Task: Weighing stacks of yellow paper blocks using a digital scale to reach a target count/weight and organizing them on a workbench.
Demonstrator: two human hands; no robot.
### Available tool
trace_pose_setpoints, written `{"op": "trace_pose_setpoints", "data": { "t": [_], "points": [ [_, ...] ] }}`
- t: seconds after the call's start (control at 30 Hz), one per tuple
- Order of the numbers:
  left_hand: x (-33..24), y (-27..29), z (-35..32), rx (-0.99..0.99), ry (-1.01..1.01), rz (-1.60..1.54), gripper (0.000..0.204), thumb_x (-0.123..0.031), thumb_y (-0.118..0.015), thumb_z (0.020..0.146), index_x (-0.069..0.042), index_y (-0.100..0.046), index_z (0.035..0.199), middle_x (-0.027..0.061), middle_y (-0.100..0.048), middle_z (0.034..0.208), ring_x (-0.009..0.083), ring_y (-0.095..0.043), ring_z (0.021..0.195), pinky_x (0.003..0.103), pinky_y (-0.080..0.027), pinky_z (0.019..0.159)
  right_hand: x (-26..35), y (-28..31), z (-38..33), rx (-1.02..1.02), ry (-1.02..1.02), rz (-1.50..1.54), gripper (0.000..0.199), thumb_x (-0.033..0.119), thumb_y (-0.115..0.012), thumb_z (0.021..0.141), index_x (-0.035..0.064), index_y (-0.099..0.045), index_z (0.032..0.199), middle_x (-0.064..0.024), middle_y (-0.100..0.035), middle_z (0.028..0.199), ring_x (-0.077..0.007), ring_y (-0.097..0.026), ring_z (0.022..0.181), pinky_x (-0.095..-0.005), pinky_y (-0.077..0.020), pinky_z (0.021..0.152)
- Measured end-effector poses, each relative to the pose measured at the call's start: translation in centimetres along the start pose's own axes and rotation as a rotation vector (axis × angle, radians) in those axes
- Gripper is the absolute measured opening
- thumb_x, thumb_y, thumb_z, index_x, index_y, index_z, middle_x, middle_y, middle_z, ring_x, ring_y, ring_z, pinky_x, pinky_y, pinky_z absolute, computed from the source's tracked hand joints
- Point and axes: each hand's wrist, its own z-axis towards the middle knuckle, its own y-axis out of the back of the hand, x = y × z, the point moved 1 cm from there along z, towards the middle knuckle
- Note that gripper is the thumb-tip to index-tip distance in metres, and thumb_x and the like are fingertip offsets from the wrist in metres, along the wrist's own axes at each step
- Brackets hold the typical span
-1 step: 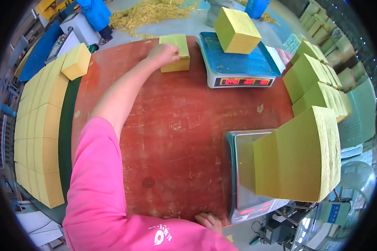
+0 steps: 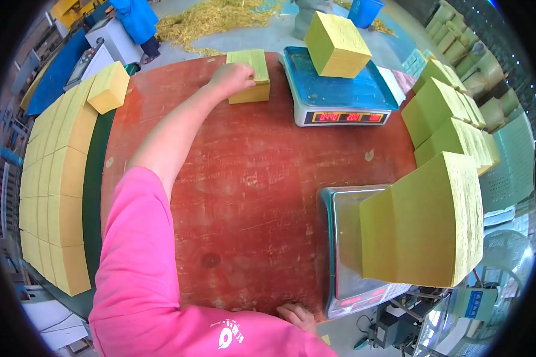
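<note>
Yellow block [image 2: 255, 93] near loaded scale [image 2: 339, 96]; stacks [image 2: 420, 223] farther right.

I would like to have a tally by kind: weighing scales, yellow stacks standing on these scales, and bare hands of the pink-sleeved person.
Weighing scales: 2
Yellow stacks on the scales: 2
Hands: 2 (left hand at another yellow stack, right hand at the red table's edge)
Total: 6

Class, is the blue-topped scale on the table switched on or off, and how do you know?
On: the blue-topped scale shows glowing red digits along its front.
</note>
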Motion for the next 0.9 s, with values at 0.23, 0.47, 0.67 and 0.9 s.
{"op": "trace_pose_setpoints", "data": {
  "t": [0.23,0.47,0.67,0.9],
  "points": [
    [-1.6,0.1,-0.9,-0.207,-0.021,0.174,0.012,-0.014,-0.062,0.084,-0.004,-0.059,0.077,0.0148,-0.065,0.081,0.0349,-0.064,0.077,0.046,-0.051,0.066,1.3,0.1,0.6,-0.051,0.044,-0.025,0.034,0.002,-0.069,0.073,0.0052,-0.064,0.107,-0.013,-0.064,0.102,-0.0301,-0.065,0.083,-0.0385,-0.0558,0.066],
    [-7.3,5.2,-11.4,-0.176,-0.007,0.143,0.009,-0.012,-0.061,0.085,-0.005,-0.059,0.079,0.0169,-0.064,0.082,0.0364,-0.064,0.079,0.047,-0.05,0.066,0.0,-0.9,-1.2,-0.189,0.009,0.123,0.032,-0.005,-0.069,0.07,0.003,-0.065,0.1,-0.0144,-0.065,0.09,-0.0319,-0.066,0.078,-0.0384,-0.0547,0.065],
    [-21.7,8.4,-29.4,-0.052,0.063,-0.062,0.008,-0.005,-0.064,0.083,-0.002,-0.062,0.09,0.0149,-0.067,0.095,0.0334,-0.064,0.091,0.043,-0.052,0.076,-1.5,-0.6,-0.8,-0.17,0.066,0.308,0.027,-0.006,-0.064,0.076,0.0011,-0.063,0.102,-0.0177,-0.064,0.092,-0.0353,-0.065,0.083,-0.0393,-0.0538,0.071],
    [-41.3,7.5,-43.9,-0.099,0.225,-0.153,0.024,-0.004,-0.071,0.076,0.0,-0.065,0.099,0.0137,-0.067,0.108,0.0325,-0.065,0.1,0.042,-0.053,0.088,-1.6,3.4,-0.7,0.332,-0.774,1.507,0.046,0.017,-0.05,0.101,-0.0062,-0.041,0.139,-0.0163,-0.059,0.123,-0.019,-0.061,0.105,-0.0333,-0.0504,0.09]
  ]
}}
